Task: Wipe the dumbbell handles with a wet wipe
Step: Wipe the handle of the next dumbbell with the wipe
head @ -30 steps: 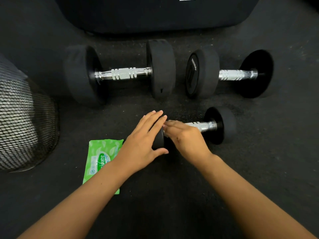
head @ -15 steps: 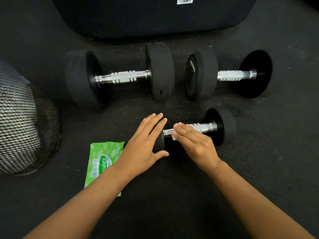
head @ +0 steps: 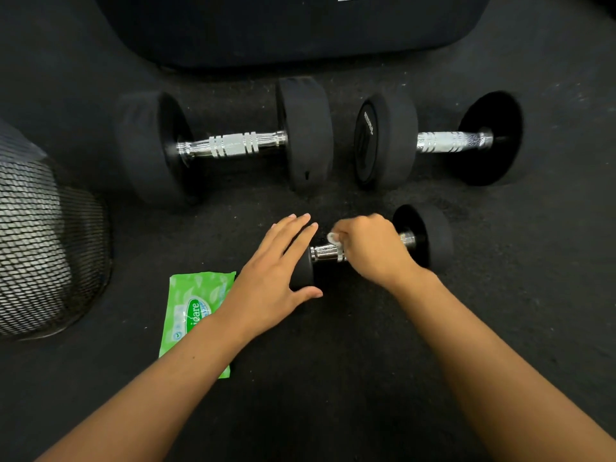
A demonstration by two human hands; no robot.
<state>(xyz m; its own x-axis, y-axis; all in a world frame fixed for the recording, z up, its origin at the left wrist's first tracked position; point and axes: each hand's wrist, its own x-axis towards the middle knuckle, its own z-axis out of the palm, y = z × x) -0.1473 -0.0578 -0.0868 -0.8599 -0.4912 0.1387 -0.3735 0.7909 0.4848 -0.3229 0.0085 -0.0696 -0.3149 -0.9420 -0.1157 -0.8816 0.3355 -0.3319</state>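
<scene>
A small black dumbbell [head: 430,233] with a chrome handle [head: 325,252] lies on the dark floor in front of me. My left hand [head: 276,275] rests flat on its left weight head, fingers straight. My right hand [head: 370,246] curls over the handle's middle and grips a white wet wipe [head: 332,237], of which only a small corner shows. Two larger black dumbbells lie behind: one at left [head: 230,145], one at right [head: 443,141], both with bare chrome handles.
A green pack of wet wipes [head: 191,311] lies on the floor under my left forearm. A black mesh bin [head: 40,248] stands at the left edge. A large dark padded object [head: 300,28] fills the back.
My right hand has slid rightward along the small dumbbell's handle and curled around it with the wipe. The left end of the handle now shows bare. My left hand stayed on the weight head.
</scene>
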